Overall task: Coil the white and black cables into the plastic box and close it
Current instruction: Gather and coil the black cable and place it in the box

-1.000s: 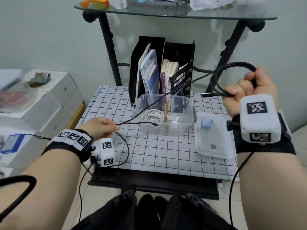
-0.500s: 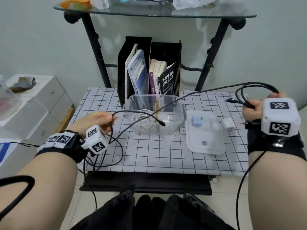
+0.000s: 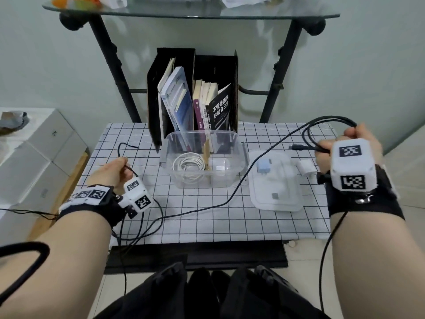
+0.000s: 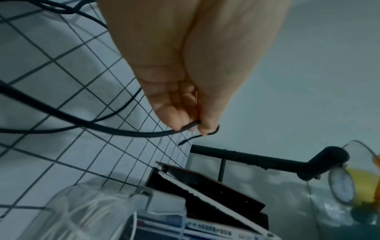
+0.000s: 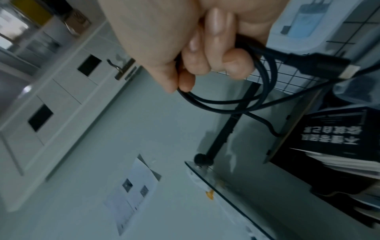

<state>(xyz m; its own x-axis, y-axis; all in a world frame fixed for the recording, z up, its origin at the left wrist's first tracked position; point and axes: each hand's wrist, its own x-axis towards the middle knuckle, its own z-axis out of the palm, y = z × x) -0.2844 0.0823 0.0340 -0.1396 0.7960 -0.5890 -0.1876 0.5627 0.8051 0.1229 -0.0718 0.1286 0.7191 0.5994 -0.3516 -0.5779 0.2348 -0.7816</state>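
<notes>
A clear plastic box point(image 3: 239, 155) stands open mid-table with the coiled white cable point(image 3: 188, 164) inside; the white cable point(image 4: 98, 209) also shows in the left wrist view. Its lid point(image 3: 276, 199) lies to the right. The black cable point(image 3: 232, 196) runs from hand to hand across the table in front of the box. My right hand point(image 3: 345, 146) grips a small coil of the black cable point(image 5: 236, 104) above the table's right edge, plug point(image 5: 320, 65) sticking out. My left hand point(image 3: 115, 169) pinches the black cable point(image 4: 123, 132) near its other end, which curls up past the fingertips point(image 4: 205, 128).
A black file holder point(image 3: 193, 95) with books stands right behind the box. A pale blue charger point(image 3: 263, 166) sits on the lid, a white charger point(image 3: 305, 168) beside it. A glass shelf on black legs point(image 3: 190, 12) rises behind. White cartons point(image 3: 39, 157) are stacked at the left.
My right hand has dropped and moved right with its coil. My left hand slid along the cable toward its free end, which now curls up left of the box; slack lies on the table.
</notes>
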